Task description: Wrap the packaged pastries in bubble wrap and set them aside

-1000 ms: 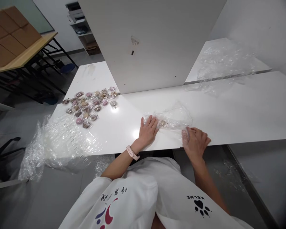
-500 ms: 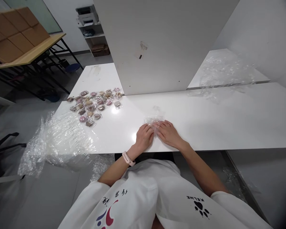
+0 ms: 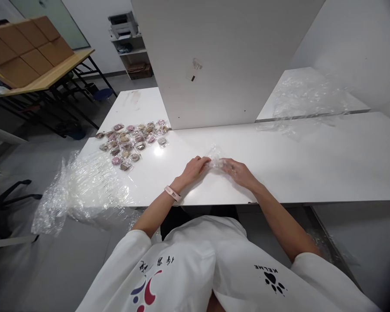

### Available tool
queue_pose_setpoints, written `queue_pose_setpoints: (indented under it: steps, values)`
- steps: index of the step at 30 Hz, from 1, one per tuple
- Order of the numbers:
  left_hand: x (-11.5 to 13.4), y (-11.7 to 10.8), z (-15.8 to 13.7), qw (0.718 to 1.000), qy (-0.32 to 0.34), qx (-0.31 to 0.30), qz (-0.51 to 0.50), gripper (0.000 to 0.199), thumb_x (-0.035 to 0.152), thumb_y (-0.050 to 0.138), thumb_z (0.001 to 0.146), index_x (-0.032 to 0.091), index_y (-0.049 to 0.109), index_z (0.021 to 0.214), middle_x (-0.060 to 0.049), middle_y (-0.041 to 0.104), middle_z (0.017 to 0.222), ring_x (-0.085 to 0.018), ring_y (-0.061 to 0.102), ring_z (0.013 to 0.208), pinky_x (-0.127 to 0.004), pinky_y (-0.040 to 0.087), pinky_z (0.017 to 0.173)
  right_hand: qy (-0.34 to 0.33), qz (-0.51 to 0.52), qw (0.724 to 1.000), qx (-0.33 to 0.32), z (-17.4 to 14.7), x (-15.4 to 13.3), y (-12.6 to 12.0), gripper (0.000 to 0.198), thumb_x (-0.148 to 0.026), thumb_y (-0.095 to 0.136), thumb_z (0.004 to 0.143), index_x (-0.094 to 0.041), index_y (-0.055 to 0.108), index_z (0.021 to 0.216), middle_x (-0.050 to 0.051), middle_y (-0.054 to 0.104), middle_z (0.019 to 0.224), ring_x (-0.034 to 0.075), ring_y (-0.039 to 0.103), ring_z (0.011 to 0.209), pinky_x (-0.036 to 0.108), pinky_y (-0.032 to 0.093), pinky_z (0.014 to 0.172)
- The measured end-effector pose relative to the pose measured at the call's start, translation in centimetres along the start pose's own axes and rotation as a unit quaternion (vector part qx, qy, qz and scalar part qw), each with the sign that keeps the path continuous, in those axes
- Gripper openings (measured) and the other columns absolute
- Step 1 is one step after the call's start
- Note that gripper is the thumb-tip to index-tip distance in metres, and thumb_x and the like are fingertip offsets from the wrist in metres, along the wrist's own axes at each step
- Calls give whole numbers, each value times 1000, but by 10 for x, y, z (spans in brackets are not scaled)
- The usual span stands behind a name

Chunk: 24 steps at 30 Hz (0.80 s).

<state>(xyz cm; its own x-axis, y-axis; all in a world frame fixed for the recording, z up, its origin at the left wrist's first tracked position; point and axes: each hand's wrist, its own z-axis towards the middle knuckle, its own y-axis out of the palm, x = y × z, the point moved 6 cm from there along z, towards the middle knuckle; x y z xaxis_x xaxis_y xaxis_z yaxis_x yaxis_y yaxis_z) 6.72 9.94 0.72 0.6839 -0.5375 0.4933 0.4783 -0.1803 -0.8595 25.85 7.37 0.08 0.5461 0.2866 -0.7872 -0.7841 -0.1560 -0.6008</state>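
Observation:
A crumpled piece of clear plastic wrap (image 3: 217,163) is stretched between my two hands, just above or on the white tabletop (image 3: 279,164). My left hand (image 3: 195,168) pinches its left side, with a pale pink band on that wrist. On the other side my right hand (image 3: 238,171) grips the wrap with fingers curled. Whether anything lies inside the wrap cannot be made out. To the left, several small round items in clear packets (image 3: 126,141), pink, brown and tan, are spread over the table.
A large heap of clear plastic bags (image 3: 97,186) hangs over the table's front left edge. More loose plastic film (image 3: 308,99) lies at the back right. A tall white panel (image 3: 227,65) rises behind the table. Cardboard boxes (image 3: 32,52) stand on a wooden table at far left.
Both hands have moved forward and slightly apart, away from the table's front edge. The plastic wrap has moved with them and is now pulled out between them.

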Motion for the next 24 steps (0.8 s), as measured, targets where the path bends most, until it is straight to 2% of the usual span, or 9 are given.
queue_pose_setpoints:
  steps: [3,6,9,12,14,16,19,21,24]
  values:
    - [-8,-4,15,996,-76,-8,-55,27,34,45,100,25,52,124,-1,69,91,-19,63,82,-31,46,72,98,13,994,41,13,12,-4,49,-52,51,94,-22,56,132,8,71,107,19,67,76,34,55,69]
    - [-24,-6,31,986,-162,10,-37,20,33,55,95,26,55,114,-1,67,91,-19,62,84,-31,45,72,125,-83,983,103,26,14,-10,42,-45,55,93,-19,61,125,10,69,107,23,66,82,39,53,73]
    - [-35,-7,41,979,-200,39,-12,23,34,66,88,25,57,107,-5,65,106,-21,60,97,-32,46,76,18,-204,967,153,32,-6,-7,33,-35,45,98,-21,66,120,13,65,122,29,58,112,46,47,93]
    - [-36,-5,45,981,-191,43,-14,19,35,64,90,23,59,103,-6,64,104,-22,60,98,-33,47,78,-100,-250,961,57,29,-23,20,40,-38,43,100,-27,58,135,8,57,141,30,47,129,48,40,104]
    - [-36,-5,42,979,-193,56,-23,14,34,59,93,22,61,100,-7,64,103,-22,60,96,-34,48,81,-112,-284,952,7,26,-24,36,46,-42,50,98,-28,54,141,7,52,148,32,45,132,48,41,103]
    - [-36,-6,31,975,-201,78,-57,17,31,56,94,19,62,103,-9,65,105,-21,60,97,-35,49,85,-88,-296,951,11,26,-21,42,42,-39,49,98,-28,58,138,7,55,145,32,52,123,46,44,98]
    - [-32,-6,-2,971,-180,107,-114,32,34,54,95,18,58,123,-12,63,121,-22,59,111,-37,50,95,-24,-195,977,88,33,-4,30,35,-39,47,99,-25,69,122,9,70,120,26,61,102,39,49,87]
    - [-27,-7,-36,975,-155,125,-94,40,37,53,96,19,53,132,-13,58,134,-24,53,126,-40,47,104,56,-40,977,200,36,22,3,36,-51,55,92,-21,73,104,8,74,96,23,63,88,35,51,77]
    - [-17,-4,-88,976,-145,163,11,45,36,50,98,18,49,138,-16,50,147,-30,42,141,-50,37,115,163,145,902,372,34,73,-58,51,-67,56,84,-17,66,85,2,63,70,18,57,67,30,48,60]
